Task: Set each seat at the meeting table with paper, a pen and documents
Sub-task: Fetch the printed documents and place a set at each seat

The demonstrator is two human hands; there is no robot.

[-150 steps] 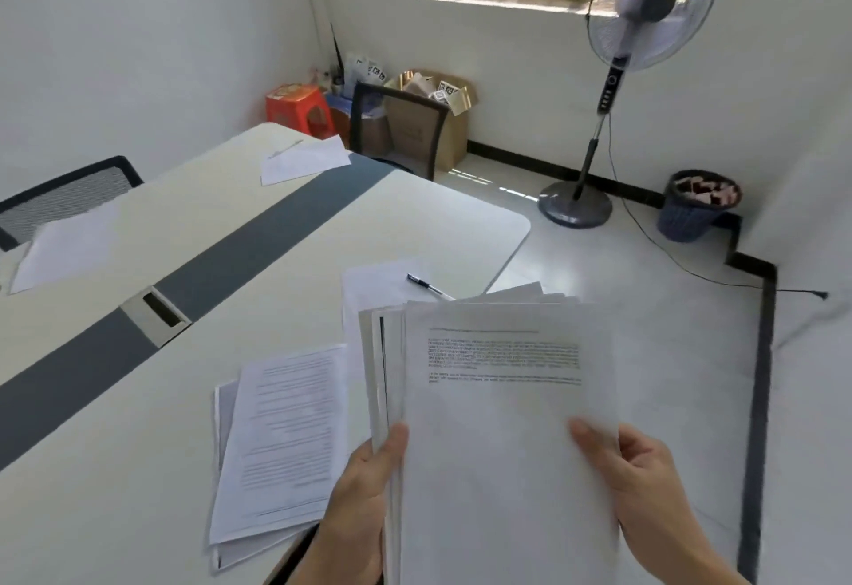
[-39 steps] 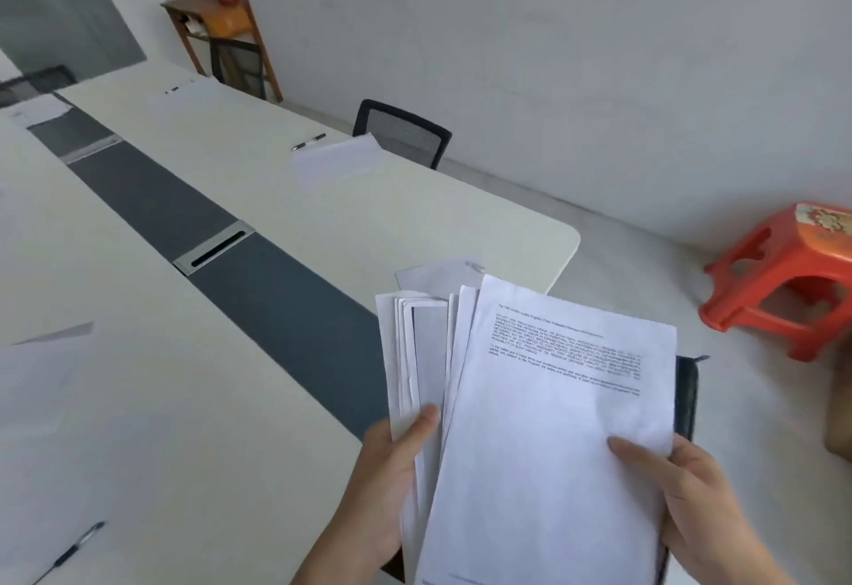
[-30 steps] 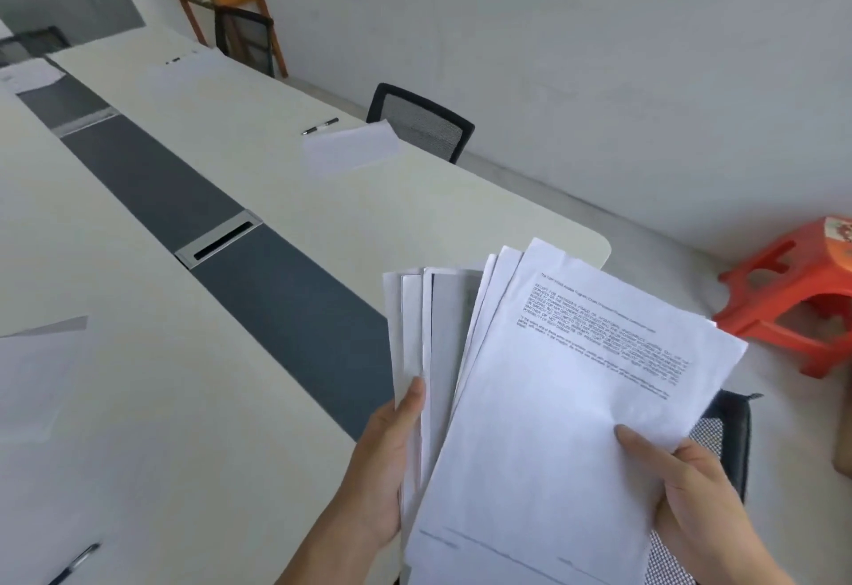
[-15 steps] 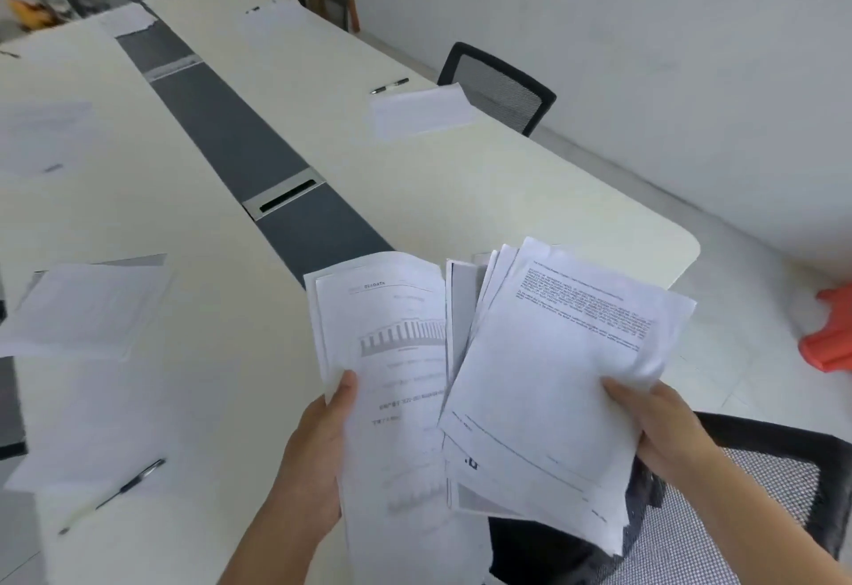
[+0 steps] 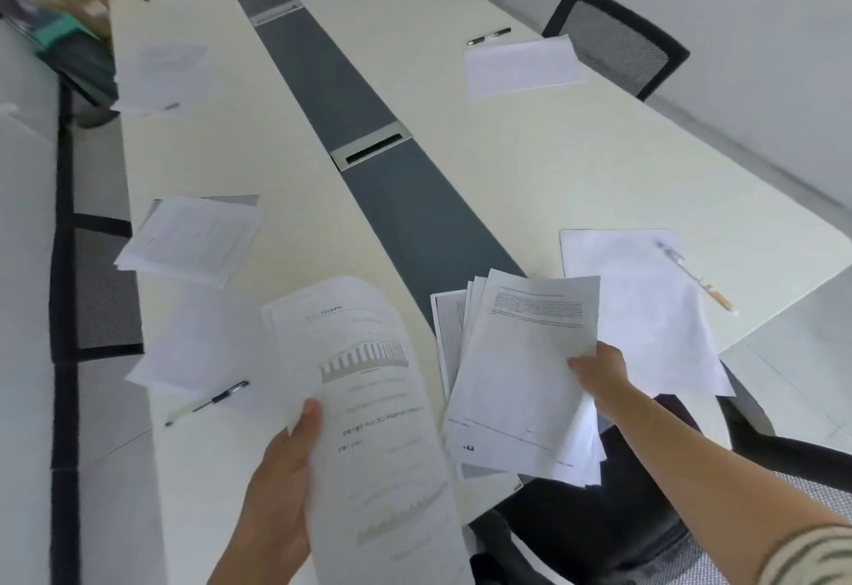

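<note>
My left hand (image 5: 276, 478) grips a printed document with a chart (image 5: 373, 423) above the near table end. My right hand (image 5: 597, 374) holds a fanned stack of documents (image 5: 521, 367) over the table edge, just left of a blank sheet (image 5: 636, 303) with an orange-tipped pen (image 5: 696, 278) on it. At the near left seat lie a blank sheet (image 5: 184, 349), a black pen (image 5: 207, 402) and a document pile (image 5: 193, 238). Across the long white table (image 5: 576, 160), another paper (image 5: 521, 65) and pen (image 5: 488, 36) lie by a chair.
A dark strip with a cable slot (image 5: 371, 151) runs down the table's middle. A black mesh chair (image 5: 618, 524) stands under my right arm, another (image 5: 613, 38) at the far right side. More papers (image 5: 161, 72) lie farther along the left side.
The stack has been split: my left hand moved left with the chart document while my right hand carried the rest right, toward the blank sheet. My view turned down the table's length.
</note>
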